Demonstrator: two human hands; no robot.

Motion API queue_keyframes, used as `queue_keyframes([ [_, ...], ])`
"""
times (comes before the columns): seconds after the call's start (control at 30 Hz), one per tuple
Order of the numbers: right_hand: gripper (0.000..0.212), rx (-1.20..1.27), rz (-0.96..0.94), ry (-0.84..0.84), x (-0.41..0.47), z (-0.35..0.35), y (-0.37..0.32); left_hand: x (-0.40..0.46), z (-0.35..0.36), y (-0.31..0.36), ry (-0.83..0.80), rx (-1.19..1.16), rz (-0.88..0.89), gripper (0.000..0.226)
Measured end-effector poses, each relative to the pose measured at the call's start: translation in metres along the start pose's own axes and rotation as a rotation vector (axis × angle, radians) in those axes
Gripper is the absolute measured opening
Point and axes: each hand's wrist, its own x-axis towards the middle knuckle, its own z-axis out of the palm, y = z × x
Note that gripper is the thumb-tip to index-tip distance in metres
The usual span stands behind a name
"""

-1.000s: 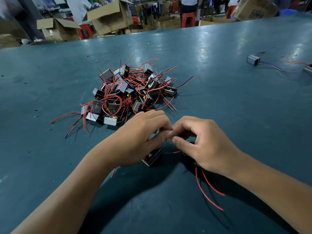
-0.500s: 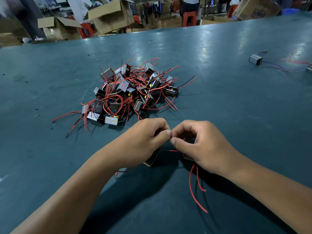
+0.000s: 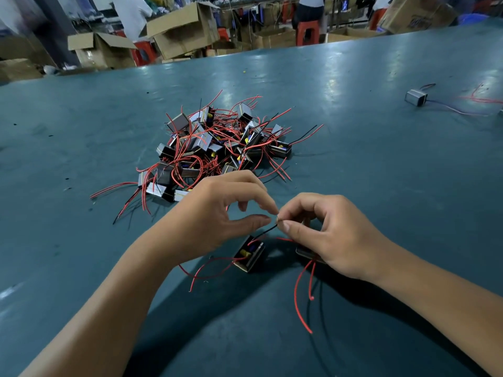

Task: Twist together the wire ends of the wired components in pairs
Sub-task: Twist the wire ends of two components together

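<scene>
Two small wired components lie on the teal table point(image 3: 381, 186) in front of me. One component point(image 3: 250, 254) sits below my left hand point(image 3: 217, 213); the other component point(image 3: 306, 252) is mostly hidden under my right hand point(image 3: 337, 238). A black wire rises from the first one to the joined wire ends point(image 3: 277, 220). My right thumb and forefinger pinch those ends. My left thumb and forefinger curve into a ring, and their tips meet at the same spot. Loose red leads point(image 3: 302, 295) trail toward me.
A pile of similar components with tangled red and black wires point(image 3: 217, 142) lies just beyond my hands. A lone component point(image 3: 416, 97) with long leads sits far right. Cardboard boxes point(image 3: 185, 28), red stools and people stand past the table's far edge.
My left fingers have lifted and spread into a ring, uncovering the component beneath. The red leads near my right wrist have swung. Both hands stay at the wire ends.
</scene>
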Motion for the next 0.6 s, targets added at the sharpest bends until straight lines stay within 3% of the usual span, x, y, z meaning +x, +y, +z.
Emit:
queue_keyframes([
  [0.43, 0.012, 0.082, -0.03, -0.052, 0.0015, -0.0031, 0.0008, 0.0037, 0.0042, -0.0048, 0.111, 0.329, 0.26, 0.012],
  [0.6, 0.003, 0.115, -0.032, -0.069, 0.0015, -0.0028, 0.0033, 0.0038, 0.0062, -0.0027, 0.127, 0.391, 0.282, 0.017],
])
